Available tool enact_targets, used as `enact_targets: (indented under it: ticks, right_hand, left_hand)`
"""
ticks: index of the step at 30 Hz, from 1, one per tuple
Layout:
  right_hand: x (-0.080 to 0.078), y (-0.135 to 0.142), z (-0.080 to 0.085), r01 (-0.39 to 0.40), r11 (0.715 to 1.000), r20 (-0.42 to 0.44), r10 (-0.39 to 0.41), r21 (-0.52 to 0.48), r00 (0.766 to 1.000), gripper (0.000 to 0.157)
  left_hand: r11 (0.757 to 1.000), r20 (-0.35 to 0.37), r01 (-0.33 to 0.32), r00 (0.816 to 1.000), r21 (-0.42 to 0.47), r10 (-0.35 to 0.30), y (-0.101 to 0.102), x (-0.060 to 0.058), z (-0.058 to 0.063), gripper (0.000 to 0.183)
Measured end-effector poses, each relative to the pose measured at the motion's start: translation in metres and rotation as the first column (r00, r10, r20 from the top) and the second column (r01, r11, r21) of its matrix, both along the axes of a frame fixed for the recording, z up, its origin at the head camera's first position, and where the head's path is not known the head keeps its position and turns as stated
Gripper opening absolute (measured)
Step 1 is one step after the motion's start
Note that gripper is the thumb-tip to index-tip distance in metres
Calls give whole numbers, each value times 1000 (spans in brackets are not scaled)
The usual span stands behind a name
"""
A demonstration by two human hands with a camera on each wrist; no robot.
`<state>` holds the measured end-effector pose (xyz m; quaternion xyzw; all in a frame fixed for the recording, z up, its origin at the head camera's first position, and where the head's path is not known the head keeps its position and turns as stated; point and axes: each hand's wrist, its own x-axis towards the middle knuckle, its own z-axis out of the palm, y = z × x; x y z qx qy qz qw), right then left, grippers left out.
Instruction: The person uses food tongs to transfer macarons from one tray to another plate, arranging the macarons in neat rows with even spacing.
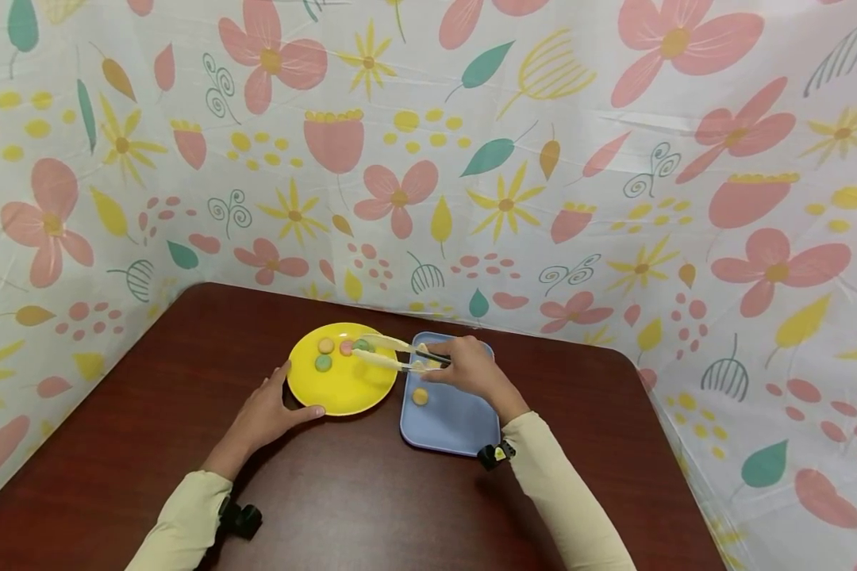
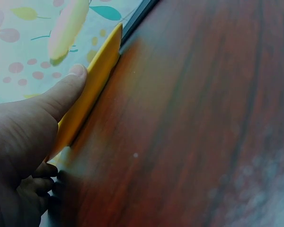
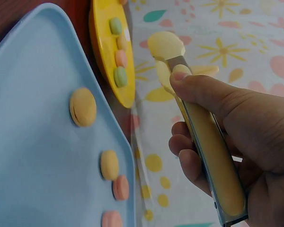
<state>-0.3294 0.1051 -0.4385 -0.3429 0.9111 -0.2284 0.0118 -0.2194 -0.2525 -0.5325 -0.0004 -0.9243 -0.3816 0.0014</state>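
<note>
My right hand (image 1: 471,366) grips metal tongs (image 3: 210,156) with pale cream tips over the blue tray's far end. In the head view the spread tips reach over the yellow plate (image 1: 343,396) and overlap a green macaron (image 1: 363,345) at its right. A yellow macaron (image 1: 326,346), a pink one (image 1: 346,347) and another green one (image 1: 324,363) also lie on this plate. My left hand (image 1: 264,408) holds the plate's left edge, thumb along the near rim in the left wrist view; its other fingers are partly hidden there.
Right of the plate stands the blue tray (image 1: 446,428), bearing a yellow macaron (image 3: 83,107), a second yellow one (image 3: 109,165) and pink ones (image 3: 120,187) near its edge. Both dishes rest on a dark wooden table (image 1: 343,492). A flowered curtain (image 1: 400,262) hangs behind it.
</note>
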Motion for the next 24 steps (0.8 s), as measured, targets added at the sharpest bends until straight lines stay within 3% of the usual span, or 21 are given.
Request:
enact_targets:
  ticks: [9,24]
  right_hand:
    - [-1,-17,-11,-25,999,-20,26,27,999,49]
    - [-3,-30,-26,-5,999,18,4,50,1000,51]
  left_hand:
    - [1000,40,-11,999,-7,11,2,-2,1,130]
    - [1000,14,-12,1000,5,12,-1,1,1,126]
